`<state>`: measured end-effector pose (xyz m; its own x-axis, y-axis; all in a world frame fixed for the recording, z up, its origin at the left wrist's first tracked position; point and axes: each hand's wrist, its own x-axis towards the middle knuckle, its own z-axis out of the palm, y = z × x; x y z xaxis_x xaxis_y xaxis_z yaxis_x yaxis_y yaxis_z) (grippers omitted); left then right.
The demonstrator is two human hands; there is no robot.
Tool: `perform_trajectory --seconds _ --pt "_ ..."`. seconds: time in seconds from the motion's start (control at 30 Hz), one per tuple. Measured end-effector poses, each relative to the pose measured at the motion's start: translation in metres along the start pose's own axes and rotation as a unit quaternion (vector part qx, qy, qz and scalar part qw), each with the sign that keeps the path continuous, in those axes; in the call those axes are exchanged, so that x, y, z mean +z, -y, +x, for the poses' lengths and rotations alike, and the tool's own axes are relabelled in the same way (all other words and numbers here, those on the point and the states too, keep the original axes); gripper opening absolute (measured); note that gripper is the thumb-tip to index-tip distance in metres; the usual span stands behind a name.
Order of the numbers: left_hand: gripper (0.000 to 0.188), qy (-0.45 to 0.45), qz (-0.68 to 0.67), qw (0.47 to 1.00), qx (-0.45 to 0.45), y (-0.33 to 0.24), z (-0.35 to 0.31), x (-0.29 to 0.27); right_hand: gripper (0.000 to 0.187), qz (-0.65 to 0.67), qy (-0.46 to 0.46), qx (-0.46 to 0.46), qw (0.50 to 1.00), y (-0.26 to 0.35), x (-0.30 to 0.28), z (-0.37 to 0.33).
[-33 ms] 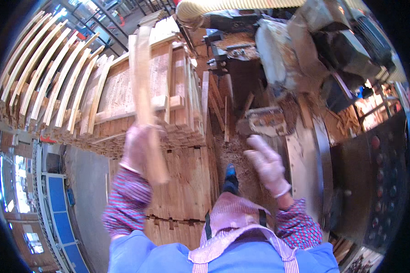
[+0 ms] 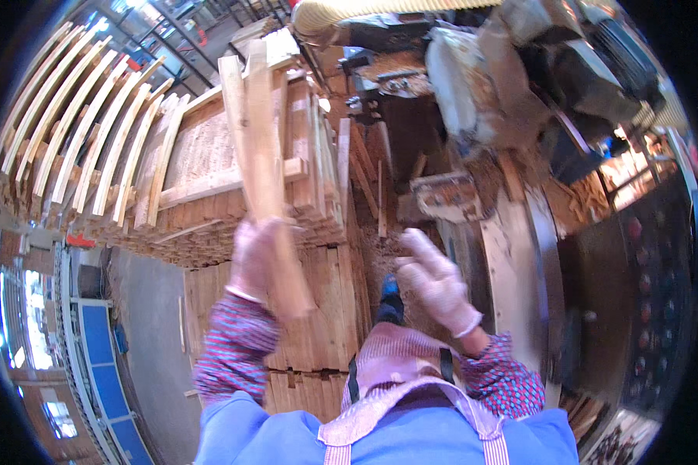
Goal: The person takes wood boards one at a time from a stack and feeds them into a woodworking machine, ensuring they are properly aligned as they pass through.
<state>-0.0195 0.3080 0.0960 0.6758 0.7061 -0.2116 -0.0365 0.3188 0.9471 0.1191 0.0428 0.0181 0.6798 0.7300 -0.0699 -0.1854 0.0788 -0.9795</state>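
My left hand (image 2: 254, 257), in a pale glove, is closed around a long wooden board (image 2: 264, 155). The board stands out lengthwise from the hand, its near end blurred by motion and its far part crossing in front of the stacked timber. My right hand (image 2: 436, 283), also gloved, is held out to the right of the board with fingers stretched and nothing in it. It hovers over the sawdust-strewn floor beside a machine bed (image 2: 510, 271). Below my left hand lies a stack of flat boards (image 2: 306, 341).
A large timber stack (image 2: 198, 151) rises at the far left, with spaced strips (image 2: 93, 128) along its left side. Dusty machinery (image 2: 481, 85) with a ribbed hose (image 2: 388, 12) fills the far right. A dark panel (image 2: 636, 302) stands at right. Blue panels (image 2: 105, 368) line the left.
My left hand and the board have moved to the right. My right hand has shifted slightly left, staying open.
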Motion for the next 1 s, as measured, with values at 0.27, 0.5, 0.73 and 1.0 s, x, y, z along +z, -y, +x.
perform_trajectory --seconds 0.27,0.5,0.73,1.0 --pt "0.045 0.111 -0.144 0.98 -0.085 0.202 -0.133 0.174 0.085 -0.279 -0.097 -0.029 0.955 -0.011 -0.045 -0.166" --pt "0.039 0.157 -0.134 0.963 -0.175 0.236 -0.172 0.183 0.064 -0.63 -0.181 0.054 0.754 -0.058 -0.137 -0.339" --pt "0.025 0.107 -0.052 0.976 -0.184 0.208 -0.146 0.153 0.042 -0.772 -0.148 -0.075 0.614 -0.052 -0.226 -0.068" --pt "0.038 0.042 -0.055 0.994 -0.08 0.208 -0.113 0.162 0.047 -0.396 -0.185 -0.164 0.884 -0.026 -0.157 -0.024"
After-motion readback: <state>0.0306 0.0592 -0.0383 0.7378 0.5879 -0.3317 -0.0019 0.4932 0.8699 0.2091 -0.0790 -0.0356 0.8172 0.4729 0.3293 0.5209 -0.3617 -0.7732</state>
